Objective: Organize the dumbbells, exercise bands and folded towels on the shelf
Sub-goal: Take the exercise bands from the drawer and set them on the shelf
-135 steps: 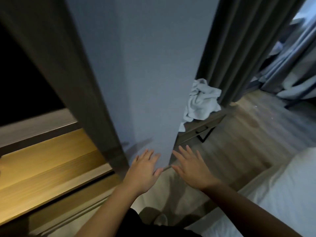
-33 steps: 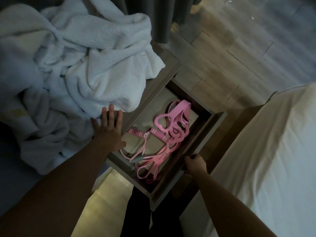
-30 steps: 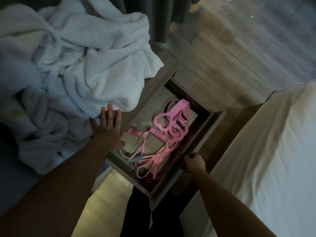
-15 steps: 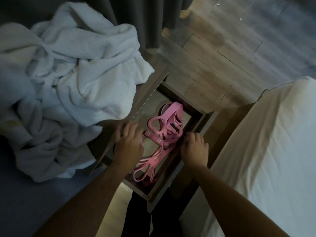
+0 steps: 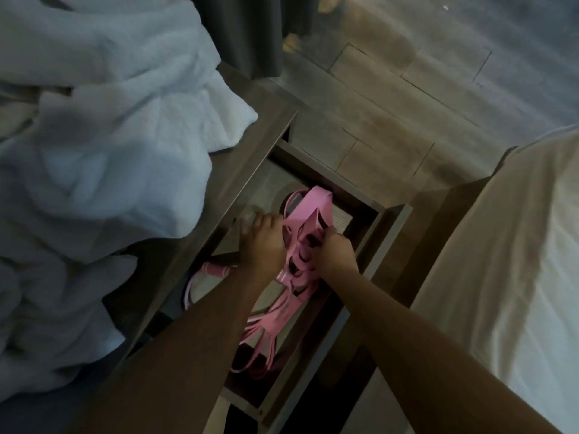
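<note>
I see a wooden tabletop (image 5: 241,167) with a heap of crumpled white towels (image 5: 109,136) covering its left side and spilling toward the far right corner. A strip along its right edge is bare. Below that edge an open drawer (image 5: 393,214) holds tangled pink exercise bands (image 5: 308,211) lying along its length.

bare left hand (image 5: 261,245) and right hand (image 5: 336,255), bare forearms (image 5: 200,333), dark garment (image 5: 239,422) below.
</note>
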